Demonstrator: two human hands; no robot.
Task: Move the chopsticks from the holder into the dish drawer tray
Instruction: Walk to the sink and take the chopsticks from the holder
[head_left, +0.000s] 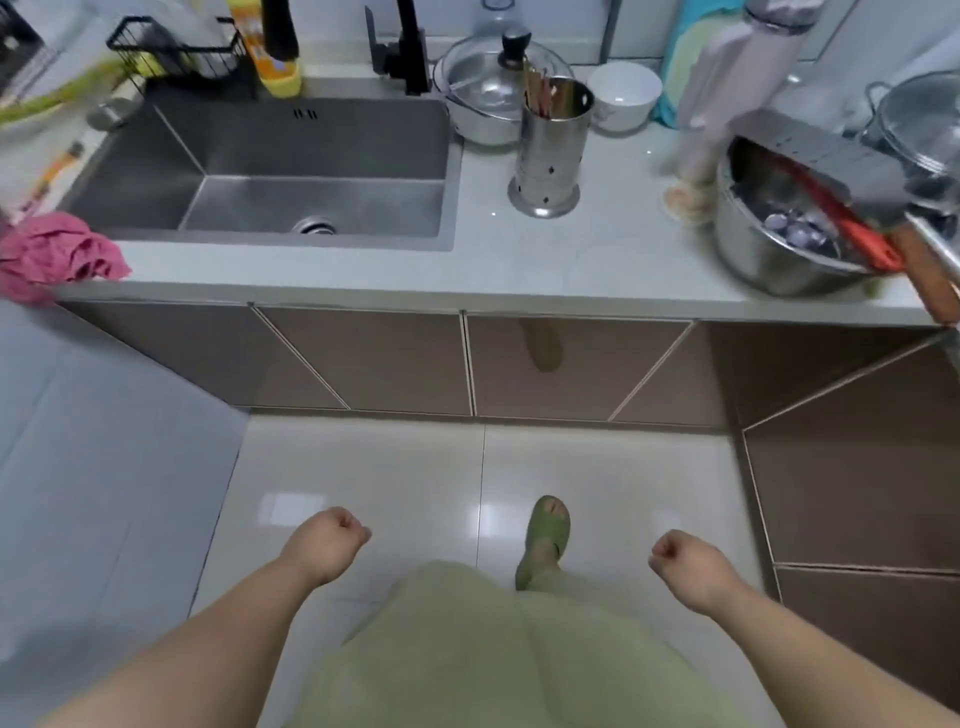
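We stand back from the counter with both arms hanging low over the tiled floor (363, 467). Our left hand (332, 535) is curled into a loose fist with nothing in it, and our right hand (680, 558) is curled the same way, also empty. The chopsticks (537, 93) sit well beyond our knuckles, upright in the perforated steel holder (553, 150) on the pale countertop (597, 260), farther from us than either fist and roughly between the two. Left of the holder, past our left fingers, lies the steel sink (291, 166). Behind the holder we see a lidded pot (488, 93) and a white bowl (623, 96). Beyond our right fingers is a steel basin (779, 260) with a red-handled utensil (blurred). The cabinet fronts (571, 364) below the counter are closed.
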